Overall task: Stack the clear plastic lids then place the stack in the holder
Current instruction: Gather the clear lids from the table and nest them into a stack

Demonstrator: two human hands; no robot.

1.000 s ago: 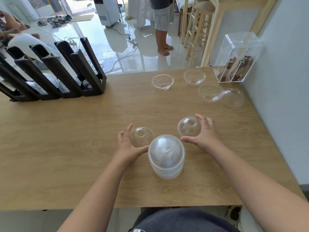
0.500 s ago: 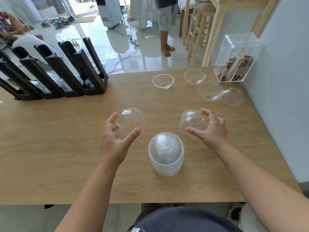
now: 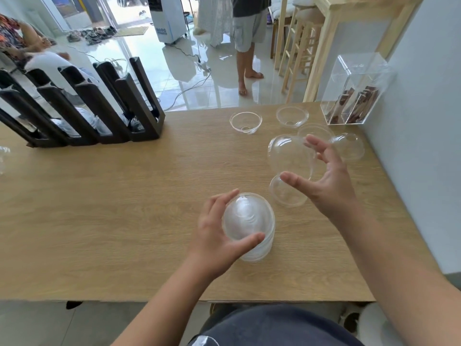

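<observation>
A stack of clear dome lids (image 3: 252, 245) stands on the wooden table (image 3: 124, 208) near its front edge. My left hand (image 3: 219, 236) wraps the topmost clear lid (image 3: 245, 216), which sits on the stack. My right hand (image 3: 326, 181) holds another clear lid (image 3: 289, 156) tilted in the air, to the right of the stack and beyond it. Under that lid a clear round shape (image 3: 287, 196) shows on the table; I cannot tell whether it is a lid or a shadow. The black slotted holder (image 3: 142, 113) stands at the back left, apart from both hands.
Several loose clear lids lie at the back right, one of them (image 3: 245, 122) nearest the middle. A clear acrylic box (image 3: 354, 91) stands in the back right corner against the wall. A person stands on the tiled floor beyond the table.
My left hand brought its lid from the left down onto the stack. My right hand lifted its lid higher and away from me.
</observation>
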